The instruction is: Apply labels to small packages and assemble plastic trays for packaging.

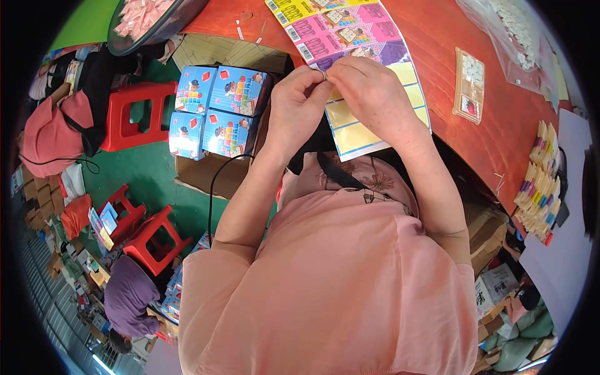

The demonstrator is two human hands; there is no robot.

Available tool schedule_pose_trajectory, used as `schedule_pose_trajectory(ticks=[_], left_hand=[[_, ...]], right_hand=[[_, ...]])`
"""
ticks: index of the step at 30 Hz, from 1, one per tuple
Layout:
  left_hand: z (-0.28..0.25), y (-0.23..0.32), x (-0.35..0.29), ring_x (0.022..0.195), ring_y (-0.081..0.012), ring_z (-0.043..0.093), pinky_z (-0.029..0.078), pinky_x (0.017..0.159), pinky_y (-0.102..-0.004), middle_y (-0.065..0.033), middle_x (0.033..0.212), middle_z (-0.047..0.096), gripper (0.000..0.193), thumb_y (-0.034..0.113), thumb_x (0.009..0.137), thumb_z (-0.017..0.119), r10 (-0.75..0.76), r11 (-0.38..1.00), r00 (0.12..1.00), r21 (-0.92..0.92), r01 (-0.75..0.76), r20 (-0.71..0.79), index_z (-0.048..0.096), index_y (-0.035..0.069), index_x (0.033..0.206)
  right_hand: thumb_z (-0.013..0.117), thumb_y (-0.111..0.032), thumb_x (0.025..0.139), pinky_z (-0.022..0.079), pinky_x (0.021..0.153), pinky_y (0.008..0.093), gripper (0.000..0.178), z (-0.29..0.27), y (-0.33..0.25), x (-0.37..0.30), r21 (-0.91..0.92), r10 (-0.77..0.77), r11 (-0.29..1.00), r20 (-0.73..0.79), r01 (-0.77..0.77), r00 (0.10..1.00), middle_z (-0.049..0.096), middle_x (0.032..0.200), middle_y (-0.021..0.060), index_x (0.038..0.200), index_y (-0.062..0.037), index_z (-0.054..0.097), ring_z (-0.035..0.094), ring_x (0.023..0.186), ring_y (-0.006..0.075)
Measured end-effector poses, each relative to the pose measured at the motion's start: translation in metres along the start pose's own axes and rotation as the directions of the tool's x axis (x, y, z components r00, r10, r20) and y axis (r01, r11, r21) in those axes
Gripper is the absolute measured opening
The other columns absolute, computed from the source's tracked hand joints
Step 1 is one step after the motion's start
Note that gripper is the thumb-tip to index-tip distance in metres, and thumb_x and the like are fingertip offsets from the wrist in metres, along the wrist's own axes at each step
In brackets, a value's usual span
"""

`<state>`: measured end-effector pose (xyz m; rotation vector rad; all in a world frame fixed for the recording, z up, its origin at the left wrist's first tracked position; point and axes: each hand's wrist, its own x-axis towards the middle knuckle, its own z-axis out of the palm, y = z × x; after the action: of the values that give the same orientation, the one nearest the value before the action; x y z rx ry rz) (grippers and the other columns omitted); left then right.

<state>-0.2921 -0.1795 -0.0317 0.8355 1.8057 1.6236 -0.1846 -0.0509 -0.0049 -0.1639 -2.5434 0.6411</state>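
My left hand (295, 107) and my right hand (372, 94) meet fingertip to fingertip above a sheet of labels (370, 31). Both hands are closed in a pinch. Something tiny is between the fingertips, too small and too covered to name. The sheet lies on the red table and juts past its near edge toward my body. Yellow, pink and purple printed labels fill its far part, while its near part shows pale yellow blank panels with blue borders. To the right of my right hand lies a small clear-lidded pack (469, 86) with white pieces inside.
A bowl of pink packets (142, 17) sits at the far left, and a clear bag of white pieces (519, 37) at the far right. Stacked packs (539, 178) line the table's right edge. Blue boxes (234, 90) fill a carton at my left, near red stools (139, 112). Other people sit behind.
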Motion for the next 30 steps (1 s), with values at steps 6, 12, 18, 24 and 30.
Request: schedule_pose_trajectory(ticks=[6, 12, 18, 24, 30], left_hand=[[-0.001, 0.000, 0.003, 0.072, -0.0115, 0.058, 0.047, 0.065, -0.0254, -0.0066, 0.082, 0.061, 0.006, -0.002, 0.088, 0.066, 0.044, 0.999, 0.998, 0.026, -0.045, 0.045, 0.066, -0.006, 0.093], [0.000, 0.001, -0.001, 0.073, -0.0118, 0.060, 0.047, 0.065, -0.0255, -0.0069, 0.083, 0.063, 0.006, -0.003, 0.087, 0.066, 0.006, 0.999, 0.999, 0.037, -0.007, 0.032, 0.066, -0.006, 0.093], [-0.002, 0.006, 0.003, 0.071, -0.0124, 0.059, 0.047, 0.064, -0.0263, -0.0075, 0.082, 0.062, 0.006, -0.003, 0.087, 0.065, 0.044, 0.989, 0.998, 0.140, -0.051, 0.051, 0.066, -0.006, 0.092], [0.001, 0.004, 0.000, 0.072, -0.0117, 0.059, 0.047, 0.065, -0.0256, -0.0068, 0.082, 0.062, 0.007, -0.002, 0.087, 0.066, 0.028, 0.998, 0.998, 0.058, -0.032, 0.063, 0.067, -0.006, 0.093], [0.003, -0.004, -0.002, 0.071, -0.0101, 0.057, 0.046, 0.065, -0.0244, -0.0055, 0.081, 0.061, 0.008, 0.000, 0.089, 0.066, -0.067, 0.995, 0.998, -0.080, 0.066, -0.005, 0.067, -0.006, 0.094]], right_hand=[[0.068, -0.002, 0.082, 0.055, 0.073, 0.0398, 0.012, -0.001, 0.001, 0.002, -0.024, 0.000, 1.000, 0.045, 0.001, 0.999, 0.067, 0.091, 0.0119, 0.093, -0.0020, 0.065, 0.067, 0.084, 0.0309], [0.067, -0.001, 0.081, 0.054, 0.069, 0.0399, 0.010, -0.001, 0.006, 0.000, 0.033, 0.003, 0.999, 0.014, -0.003, 1.000, 0.065, 0.089, 0.0117, 0.091, -0.0012, 0.064, 0.066, 0.081, 0.0301], [0.067, -0.001, 0.081, 0.054, 0.066, 0.0391, 0.009, -0.003, 0.004, 0.004, 0.025, -0.039, 0.999, 0.028, 0.038, 0.999, 0.063, 0.085, 0.0114, 0.089, -0.0009, 0.063, 0.064, 0.078, 0.0300], [0.069, -0.002, 0.080, 0.054, 0.065, 0.0384, 0.012, 0.004, 0.004, -0.001, 0.022, -0.003, 1.000, -0.035, 0.004, 0.999, 0.064, 0.085, 0.0113, 0.089, -0.0016, 0.062, 0.065, 0.076, 0.0295], [0.069, -0.001, 0.081, 0.055, 0.066, 0.0383, 0.013, 0.002, 0.009, -0.006, 0.165, 0.078, 0.984, -0.031, -0.072, 0.996, 0.065, 0.087, 0.0111, 0.092, -0.0016, 0.064, 0.066, 0.077, 0.0300]])
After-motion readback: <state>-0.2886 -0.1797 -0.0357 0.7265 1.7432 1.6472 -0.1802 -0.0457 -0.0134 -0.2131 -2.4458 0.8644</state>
